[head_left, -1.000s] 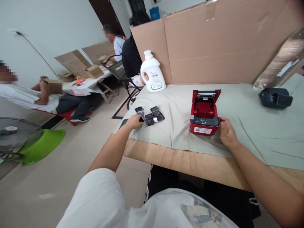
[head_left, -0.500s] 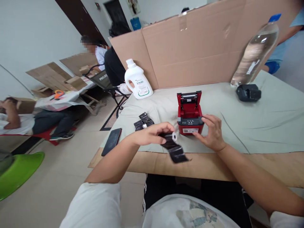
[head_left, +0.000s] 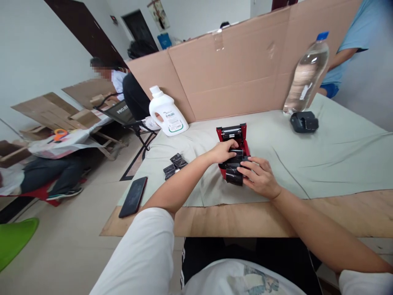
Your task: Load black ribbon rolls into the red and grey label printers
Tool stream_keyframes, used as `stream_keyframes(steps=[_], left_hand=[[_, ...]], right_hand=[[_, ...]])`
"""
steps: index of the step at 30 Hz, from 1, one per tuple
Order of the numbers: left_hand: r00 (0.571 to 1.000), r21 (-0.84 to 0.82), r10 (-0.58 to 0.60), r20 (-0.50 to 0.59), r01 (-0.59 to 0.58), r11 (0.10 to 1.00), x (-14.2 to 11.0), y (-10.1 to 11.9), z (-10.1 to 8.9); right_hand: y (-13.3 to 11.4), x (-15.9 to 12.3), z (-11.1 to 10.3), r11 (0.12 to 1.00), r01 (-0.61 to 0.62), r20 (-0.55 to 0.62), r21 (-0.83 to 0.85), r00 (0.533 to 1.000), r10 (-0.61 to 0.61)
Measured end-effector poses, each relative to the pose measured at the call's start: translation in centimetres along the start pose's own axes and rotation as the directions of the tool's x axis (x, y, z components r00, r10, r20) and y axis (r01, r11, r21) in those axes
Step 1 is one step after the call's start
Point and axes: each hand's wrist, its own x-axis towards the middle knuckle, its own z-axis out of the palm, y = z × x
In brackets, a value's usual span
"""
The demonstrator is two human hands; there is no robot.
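Note:
A small red-and-black printer (head_left: 245,141) stands on the cloth with its lid raised. My left hand (head_left: 223,151) reaches over it, fingers closed on a roll of glossy black paper (head_left: 237,154) in the printer's compartment. The roll's free end hangs over the printer's front as a curled black strip (head_left: 235,176). At the printer's right front corner is my right hand (head_left: 260,177), its fingertips against the printer and the strip's edge; the thumb is partly hidden. Both hands cover much of the printer body.
Black paper pieces (head_left: 175,164) and a phone (head_left: 133,197) lie to the left. Behind stand a white jug (head_left: 172,116), a cardboard screen (head_left: 233,82) and a water bottle (head_left: 307,80). A black device (head_left: 303,122) sits at right. Other people are beyond the table.
My left hand has carried the black roll rightward and up into the open printer. My right hand remains at the printer's corner, its fingers now by the strip. The view has shifted.

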Motion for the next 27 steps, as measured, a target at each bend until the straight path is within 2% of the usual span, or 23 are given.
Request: stream_keyframes(steps=[5,9,11,13,14,16,17,18,19,23,25,27], left_hand=[[0.996,0.257,-0.092,-0.015,0.093,0.962,0.1,0.0,0.3],[0.993,0.327,-0.12,0.008,0.111,0.938,0.7,0.4,0.4],[0.996,0.279,-0.077,-0.046,0.087,0.956,0.7,0.4,0.6],[0.979,0.182,-0.012,-0.204,0.05,0.982,0.3,0.1,0.7],[0.947,0.142,0.021,-0.32,0.026,0.99,0.0,-0.1,0.7],[0.833,0.117,0.078,-0.548,-0.017,0.993,-0.5,-0.8,0.5],[0.774,0.125,0.104,-0.625,-0.032,0.992,-0.6,-1.2,0.4],[0.735,0.132,0.122,-0.667,-0.045,0.99,-0.8,-1.6,0.2],[0.726,0.124,0.128,-0.676,-0.059,0.991,-0.8,-2.1,0.0],[0.809,-0.037,0.082,-0.583,-0.127,0.991,-1.3,-3.1,-0.1],[0.801,-0.078,0.083,-0.593,-0.16,0.984,-2.1,-3.0,0.3],[0.77,-0.047,0.119,-0.627,-0.19,0.981,-3.3,-2.5,1.1]], right_hand=[[0.0,0.1,0.0,0.999,-0.027,0.02,0.035,0.999,0.026],[-0.1,0.0,0.1,0.998,-0.034,0.03,0.048,0.999,0.033],[-0.1,-0.1,0.2,0.998,-0.043,0.035,0.042,0.999,0.041],[0.0,-0.1,0.2,0.998,-0.056,0.04,0.036,0.998,0.055],[0.0,-0.2,0.2,0.997,-0.065,0.042,0.035,0.997,0.063],[0.1,-0.2,0.2,0.995,-0.088,0.044,0.041,0.995,0.086],[0.2,-0.2,0.3,0.994,-0.102,0.045,0.045,0.994,0.1],[0.2,-0.3,0.3,0.992,-0.114,0.044,0.05,0.993,0.111],[0.2,-0.3,0.4,0.991,-0.123,0.044,0.055,0.992,0.12],[0.3,-0.4,0.5,0.988,-0.142,0.051,0.067,0.989,0.138],[0.3,-0.5,0.6,0.985,-0.155,0.065,0.071,0.986,0.151],[0.3,-0.6,0.6,0.983,-0.169,0.072,0.065,0.984,0.164]])
